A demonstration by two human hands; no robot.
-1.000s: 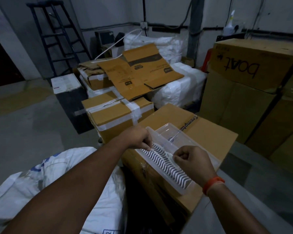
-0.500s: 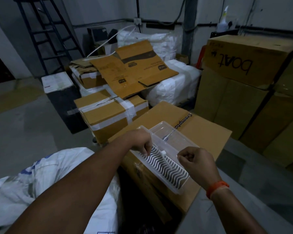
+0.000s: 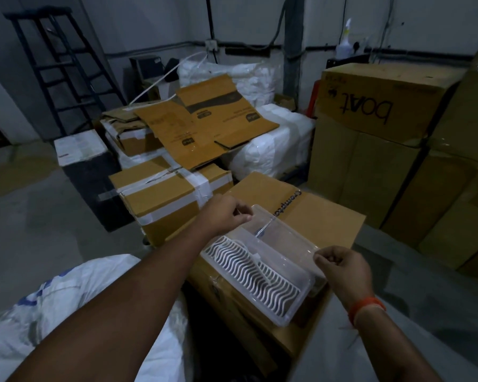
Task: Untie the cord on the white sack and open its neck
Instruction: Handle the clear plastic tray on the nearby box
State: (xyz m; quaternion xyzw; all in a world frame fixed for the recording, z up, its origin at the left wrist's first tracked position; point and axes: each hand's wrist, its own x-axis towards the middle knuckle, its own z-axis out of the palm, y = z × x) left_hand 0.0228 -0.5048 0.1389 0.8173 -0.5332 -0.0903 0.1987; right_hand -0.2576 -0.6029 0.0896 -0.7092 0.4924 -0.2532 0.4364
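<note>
Oddly, both hands are busy away from the task's thing: the white sack (image 3: pixel 75 307) lies below the left forearm, near the body, untouched, and no cord or neck can be made out on it. The likely slip, as a judgement, is that the clear tray (image 3: pixel 262 260) tips off the box (image 3: pixel 323 216) edge if the pull turns uneven. The left hand (image 3: pixel 224 213) is curled nearly closed, fingertips pinching something thin at the tray's far corner. The right hand (image 3: pixel 342 268) is a loose fist, pinching at the tray's near right edge; what it grips cannot be told.
</note>
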